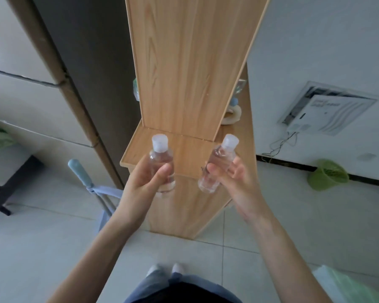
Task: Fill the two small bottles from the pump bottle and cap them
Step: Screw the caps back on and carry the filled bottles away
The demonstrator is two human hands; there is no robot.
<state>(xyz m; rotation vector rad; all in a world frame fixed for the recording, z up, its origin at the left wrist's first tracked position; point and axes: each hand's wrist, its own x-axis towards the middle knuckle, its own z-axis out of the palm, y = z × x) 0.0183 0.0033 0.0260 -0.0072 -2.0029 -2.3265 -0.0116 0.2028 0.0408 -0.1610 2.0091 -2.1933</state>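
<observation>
My left hand [144, 182] is gripping the left bottle [161, 159], a small clear cylindrical plastic container. The thumb is lying across its front and the fingers are curling behind it. My right hand [234, 178] is holding the right bottle [222, 159], a matching small clear plastic cylinder, pinched between thumb and fingers, with the outer fingers spreading loosely. Both bottles are being held in the air, near each other but apart, in front of the light wooden shelf ledge [190, 154]. The left bottle is standing roughly upright; the right bottle is leaning, its top tipping away to the right.

Risks, as judged: the right-hand hold is looking the lighter of the two, and smooth plastic could be slipping through it onto the pale tiled floor [53, 248]. With both hands occupied, neither is free for opening a cap or working a pump. One bottle is likely needing to be set down first, and a light, tall bottle could be toppling off that narrow ledge.

Appearance: the left bottle is carrying a translucent white left cap [160, 142], the right bottle a matching right cap [229, 142]. The walls are showing the wood grain through them. I cannot tell the fill level or whether the caps are fully closed. I am not making out the pump bottle in view. A green plastic bin [327, 174] is standing well apart, by the right wall.
</observation>
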